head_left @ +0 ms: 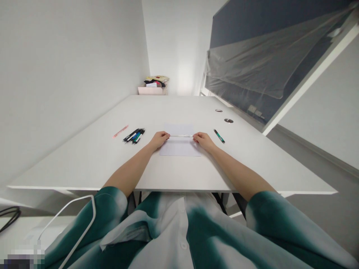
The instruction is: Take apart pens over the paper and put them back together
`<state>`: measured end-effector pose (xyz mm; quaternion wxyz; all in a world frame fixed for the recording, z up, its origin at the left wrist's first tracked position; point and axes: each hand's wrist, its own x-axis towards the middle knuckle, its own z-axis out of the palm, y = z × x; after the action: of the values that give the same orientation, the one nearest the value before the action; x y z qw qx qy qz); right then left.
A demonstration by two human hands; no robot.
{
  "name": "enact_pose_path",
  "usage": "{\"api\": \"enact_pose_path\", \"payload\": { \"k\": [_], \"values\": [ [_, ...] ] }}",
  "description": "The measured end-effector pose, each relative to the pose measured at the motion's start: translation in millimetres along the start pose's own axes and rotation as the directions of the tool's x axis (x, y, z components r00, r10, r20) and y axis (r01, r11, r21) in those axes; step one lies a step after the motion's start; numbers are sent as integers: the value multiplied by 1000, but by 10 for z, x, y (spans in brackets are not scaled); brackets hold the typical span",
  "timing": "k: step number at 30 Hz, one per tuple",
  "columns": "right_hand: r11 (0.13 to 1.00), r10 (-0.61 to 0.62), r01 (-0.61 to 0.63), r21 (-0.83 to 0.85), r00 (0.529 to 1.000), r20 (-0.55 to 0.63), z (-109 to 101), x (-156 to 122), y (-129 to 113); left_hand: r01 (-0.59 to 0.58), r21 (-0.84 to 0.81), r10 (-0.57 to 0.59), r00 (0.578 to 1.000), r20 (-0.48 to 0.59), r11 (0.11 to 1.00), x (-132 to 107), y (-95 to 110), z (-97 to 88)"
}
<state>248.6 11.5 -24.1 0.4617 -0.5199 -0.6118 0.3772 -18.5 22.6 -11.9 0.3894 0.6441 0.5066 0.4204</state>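
Observation:
A sheet of white paper (180, 148) lies on the table in front of me. Across its middle runs a thin, whitish, ruler-like strip (181, 136), held level from side to side; its exact kind is too small to make out. My left hand (161, 139) pinches the strip's left end, fingers closed. At the opposite end, the fingertips of my right hand (203, 140) are closed on it too. A pen with a green barrel (219, 136) lies just right of my right hand. Left of my left hand is a bunch of several dark, blue and green pens (134, 136).
A pink strip (120, 131) lies left of the pens on the white table (179, 175). A pink box (151, 90) with cloth-like items stands at the far end. Two round metal discs (228, 120) sit at the right. A dark panel (246, 56) borders the right side.

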Motion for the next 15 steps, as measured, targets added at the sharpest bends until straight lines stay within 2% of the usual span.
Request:
{"api": "enact_pose_path", "payload": {
  "k": [9, 15],
  "values": [
    [1000, -7, 8, -6, 1000, 13, -7, 11, 25, 4, -31, -4, 1000, 8, 1000, 5, -2, 4],
    [999, 6, -6, 51, 1000, -10, 4, 38, 64, 9, -31, -9, 1000, 22, 999, -6, -4, -2]
  ]
}}
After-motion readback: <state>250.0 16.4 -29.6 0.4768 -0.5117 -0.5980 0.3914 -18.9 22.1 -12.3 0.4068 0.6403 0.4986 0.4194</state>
